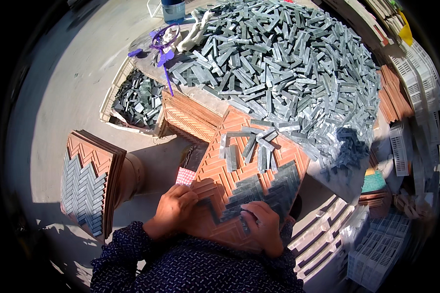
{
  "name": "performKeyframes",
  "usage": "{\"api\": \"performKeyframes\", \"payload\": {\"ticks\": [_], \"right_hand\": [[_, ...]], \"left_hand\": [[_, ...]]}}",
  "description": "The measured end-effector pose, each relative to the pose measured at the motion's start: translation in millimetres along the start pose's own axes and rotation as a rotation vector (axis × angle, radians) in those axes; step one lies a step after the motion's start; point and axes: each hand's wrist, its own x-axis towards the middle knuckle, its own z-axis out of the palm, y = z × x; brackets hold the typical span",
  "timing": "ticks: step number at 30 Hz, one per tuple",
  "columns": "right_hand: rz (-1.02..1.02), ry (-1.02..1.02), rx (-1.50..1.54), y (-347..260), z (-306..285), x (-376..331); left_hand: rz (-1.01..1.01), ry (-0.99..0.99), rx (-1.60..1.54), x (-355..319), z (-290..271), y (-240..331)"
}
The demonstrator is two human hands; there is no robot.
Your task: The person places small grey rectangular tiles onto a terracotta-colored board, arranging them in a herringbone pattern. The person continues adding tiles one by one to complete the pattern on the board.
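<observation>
Hands number two, our left hand (177,207) and right hand (265,225), at lower centre. We count one grooved orange board (212,161) between them, one stack of boards (83,145) at left, one basket (107,103) at upper left and one uncountable heap of grey strips (278,63) above. Dark set strips (249,191) lie beside our right fingers, half curled; our left fingers bend at the board's left edge. Whether either grips anything, we cannot tell.
</observation>
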Motion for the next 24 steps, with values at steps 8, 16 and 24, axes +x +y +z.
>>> {"api": "performKeyframes", "payload": {"ticks": [8, 16, 24], "right_hand": [[0.008, 0.102, 0.018, -1, -12, -15], [0.02, 0.122, 0.014, 19, -19, -24], [0.034, 0.141, 0.034, 27, -21, -26]], "left_hand": [[0.051, 0.096, 0.132, 115, 26, -13], [-0.176, -0.111, 0.157, 123, 14, -25], [-0.208, -0.13, -0.044, 40, -11, 1]]}}
